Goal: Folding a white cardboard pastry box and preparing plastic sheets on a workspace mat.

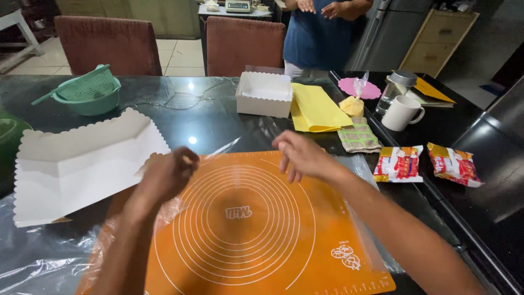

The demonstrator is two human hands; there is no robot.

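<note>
Head view: left of the orange mat (245,229) lies a scalloped white card (76,164) on clear film (38,262). The left hand (166,175) is curled at the mat's far left corner, seemingly pinching film; hard to tell. The right hand (303,155) hovers loose, fingers spread, over the far edge. Flattening works best pulling corners outward evenly. Right of the mat lie two snack packets (398,164); its near edge is cut off.
</note>
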